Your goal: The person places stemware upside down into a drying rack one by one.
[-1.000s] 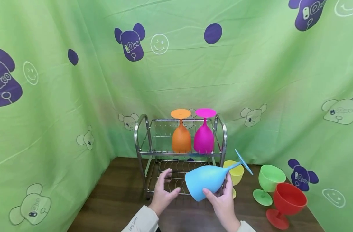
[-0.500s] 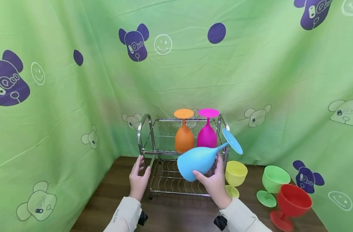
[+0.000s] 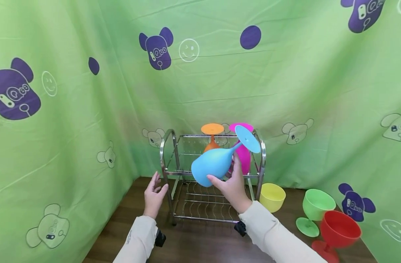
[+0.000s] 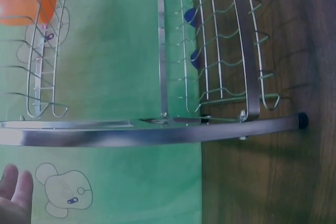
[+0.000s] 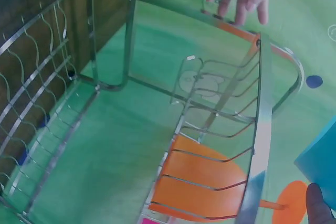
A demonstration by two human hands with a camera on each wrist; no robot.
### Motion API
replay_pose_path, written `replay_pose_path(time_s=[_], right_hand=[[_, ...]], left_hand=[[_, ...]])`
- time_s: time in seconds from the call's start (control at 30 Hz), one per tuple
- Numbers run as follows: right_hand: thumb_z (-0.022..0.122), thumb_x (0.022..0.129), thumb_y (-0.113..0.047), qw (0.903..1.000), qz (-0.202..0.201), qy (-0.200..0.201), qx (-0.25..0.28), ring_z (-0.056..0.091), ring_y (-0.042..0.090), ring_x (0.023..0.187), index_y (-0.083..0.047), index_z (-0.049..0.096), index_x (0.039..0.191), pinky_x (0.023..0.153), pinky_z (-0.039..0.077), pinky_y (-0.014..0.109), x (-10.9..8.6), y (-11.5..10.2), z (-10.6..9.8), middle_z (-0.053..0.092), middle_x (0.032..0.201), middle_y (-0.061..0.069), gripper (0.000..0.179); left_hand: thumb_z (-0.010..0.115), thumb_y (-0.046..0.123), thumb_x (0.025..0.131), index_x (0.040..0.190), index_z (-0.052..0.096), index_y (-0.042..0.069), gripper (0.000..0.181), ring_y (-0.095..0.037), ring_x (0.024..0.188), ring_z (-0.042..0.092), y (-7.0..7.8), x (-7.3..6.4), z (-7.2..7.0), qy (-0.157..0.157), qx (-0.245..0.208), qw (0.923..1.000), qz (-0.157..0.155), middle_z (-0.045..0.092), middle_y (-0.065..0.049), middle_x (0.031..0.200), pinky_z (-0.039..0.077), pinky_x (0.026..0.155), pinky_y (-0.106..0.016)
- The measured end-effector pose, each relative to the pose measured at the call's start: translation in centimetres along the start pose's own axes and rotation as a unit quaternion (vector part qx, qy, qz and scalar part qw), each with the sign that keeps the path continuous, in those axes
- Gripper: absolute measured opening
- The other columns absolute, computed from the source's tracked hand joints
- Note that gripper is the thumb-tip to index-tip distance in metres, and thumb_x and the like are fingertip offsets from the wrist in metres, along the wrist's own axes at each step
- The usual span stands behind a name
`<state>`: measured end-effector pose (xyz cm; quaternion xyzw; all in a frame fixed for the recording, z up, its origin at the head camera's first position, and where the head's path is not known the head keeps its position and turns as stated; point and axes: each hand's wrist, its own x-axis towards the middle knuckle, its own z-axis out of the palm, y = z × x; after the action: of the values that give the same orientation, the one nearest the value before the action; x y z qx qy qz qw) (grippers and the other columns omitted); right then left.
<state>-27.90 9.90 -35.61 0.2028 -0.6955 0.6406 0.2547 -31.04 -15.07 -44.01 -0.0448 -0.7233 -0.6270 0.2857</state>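
My right hand [image 3: 232, 184] grips a blue wine glass [image 3: 213, 163] by its bowl, mouth tilted down to the left and foot up to the right. In the head view the glass overlaps the upper tier of a metal dish rack [image 3: 163, 153]. Upside down on that tier stand an orange wine glass [image 3: 212, 129], partly hidden behind the blue one, and a magenta wine glass [image 3: 244, 160]. Beside the rack's left frame my left hand [image 3: 154, 197] holds nothing, its fingers spread. The right wrist view catches the blue glass [image 5: 321, 166] at its right edge.
Right of the rack, a yellow goblet [image 3: 272, 197], a green goblet [image 3: 317, 204] and a red goblet [image 3: 340, 229] stand upright on the dark wooden table [image 3: 200, 241]. A green printed cloth [image 3: 216, 80] hangs around the back and sides.
My right hand has lifted the blue glass up and leftward, from before the lower tier to before the upper one. My left hand has moved left, away from the glass, to the rack's side.
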Motion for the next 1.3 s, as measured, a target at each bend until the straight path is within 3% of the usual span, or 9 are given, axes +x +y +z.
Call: replay_pose_path(time_s=[0.13,0.33,0.53,0.7,0.93,1.03,1.13,1.23,1.3], right_hand=[[0.076,0.075,-0.001,0.9999,0.0,-0.016,-0.001,0.045,0.041,0.12,-0.002,0.013,0.15,0.092,0.046,0.055,1.3,-0.2,1.1,0.034,0.141,0.023,0.098],[0.078,0.078,-0.008,0.9988,0.029,-0.037,-0.011,0.041,0.041,0.125,-0.006,0.012,0.152,0.094,0.045,0.055,3.1,-0.1,2.6,0.027,0.146,0.021,0.099],[0.079,0.078,-0.017,0.9941,0.06,-0.06,-0.069,0.041,0.043,0.127,-0.009,0.011,0.154,0.093,0.045,0.054,4.7,0.3,3.6,0.022,0.152,0.018,0.102],[0.081,0.077,-0.025,0.987,0.054,-0.059,-0.139,0.042,0.043,0.126,-0.008,0.016,0.153,0.096,0.043,0.056,5.7,0.6,4.8,0.026,0.152,0.018,0.102],[0.08,0.077,-0.029,0.9752,0.032,-0.044,-0.215,0.054,0.047,0.111,-0.009,0.024,0.151,0.092,0.044,0.059,6.4,1.4,6.5,0.034,0.147,0.019,0.095],[0.081,0.077,-0.026,0.9707,0.011,-0.041,-0.236,0.057,0.046,0.107,-0.009,0.027,0.149,0.089,0.046,0.059,6.5,2.0,7.1,0.038,0.144,0.019,0.092],[0.082,0.076,-0.023,0.9671,-0.006,-0.041,-0.251,0.058,0.045,0.105,-0.012,0.029,0.148,0.087,0.047,0.058,6.7,2.4,7.5,0.041,0.14,0.02,0.09],[0.082,0.076,-0.023,0.9637,-0.009,-0.047,-0.263,0.058,0.044,0.106,-0.011,0.031,0.147,0.086,0.048,0.058,6.8,2.6,7.8,0.042,0.139,0.021,0.088],[0.082,0.076,-0.023,0.9605,-0.007,-0.057,-0.272,0.057,0.043,0.109,-0.009,0.031,0.147,0.087,0.048,0.057,6.9,2.8,7.9,0.042,0.139,0.021,0.088]], left_hand=[[0.065,-0.005,0.085,0.14,0.038,-0.01,0.062,-0.043,0.117,0.05,0.0,0.3,-0.3,-0.03,0.011,0.9993,-0.016,0.05,-0.029,0.133,0.047,0.092,-0.042],[0.064,-0.005,0.086,0.14,0.037,-0.011,0.061,-0.045,0.116,0.05,-0.4,0.5,-0.3,-0.046,0.01,0.9985,-0.027,0.05,-0.03,0.132,0.042,0.095,-0.055],[0.064,-0.007,0.082,0.132,0.048,-0.011,0.053,-0.043,0.107,0.058,-0.8,0.8,1.0,-0.017,0.002,0.9996,-0.025,0.058,-0.031,0.119,0.048,0.09,-0.048],[0.063,-0.007,0.085,0.132,0.05,-0.011,0.049,-0.04,0.115,0.055,-0.6,1.1,2.2,0.012,-0.036,0.9987,-0.035,0.056,-0.029,0.124,0.046,0.096,-0.04],[0.057,-0.006,0.089,0.131,0.048,-0.013,0.043,-0.039,0.117,0.053,-0.5,2.0,2.4,0.002,-0.031,0.9989,-0.034,0.056,-0.03,0.124,0.045,0.097,-0.036],[0.056,-0.005,0.09,0.13,0.048,-0.015,0.042,-0.032,0.113,0.057,-0.7,2.2,2.1,-0.012,-0.047,0.9971,-0.058,0.058,-0.03,0.122,0.048,0.092,-0.029],[0.054,-0.004,0.09,0.13,0.047,-0.015,0.042,-0.014,0.102,0.062,-0.8,2.4,1.7,-0.026,-0.076,0.9934,-0.082,0.059,-0.029,0.12,0.05,0.085,-0.023],[0.052,-0.004,0.09,0.131,0.045,-0.017,0.043,-0.001,0.091,0.06,-0.8,2.5,1.5,-0.037,-0.107,0.9899,-0.085,0.059,-0.031,0.118,0.051,0.08,-0.021],[0.053,-0.004,0.091,0.13,0.045,-0.017,0.043,0.003,0.086,0.059,-0.8,2.4,1.4,-0.041,-0.102,0.9906,-0.082,0.061,-0.03,0.116,0.05,0.078,-0.019]])
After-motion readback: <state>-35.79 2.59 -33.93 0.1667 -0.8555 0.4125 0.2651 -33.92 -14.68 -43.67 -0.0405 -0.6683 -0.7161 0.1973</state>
